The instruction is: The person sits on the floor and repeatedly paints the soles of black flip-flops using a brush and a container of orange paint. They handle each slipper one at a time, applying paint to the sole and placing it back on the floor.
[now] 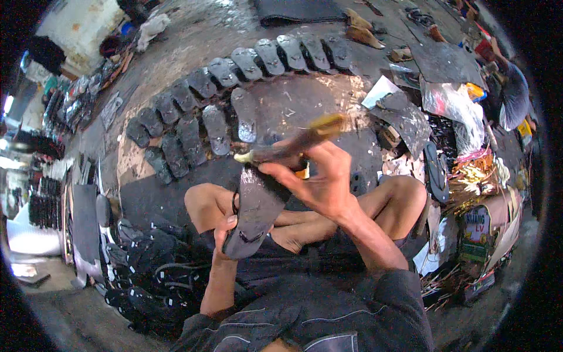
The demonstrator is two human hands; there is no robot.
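Observation:
I sit cross-legged on the floor. My left hand (226,226) holds a dark grey shoe sole (255,208) from below, tilted up in front of my knees. My right hand (319,179) grips a brush (293,146) with a yellowish wooden handle; its pale tip rests at the sole's upper end. The brush handle is blurred.
Several dark soles (234,82) lie in curved rows on the floor ahead. A pile of black sandals (146,270) lies at my left. Dark rubber sheets (443,61), plastic bags (454,105) and scraps crowd the right. A black mat (299,10) lies far ahead.

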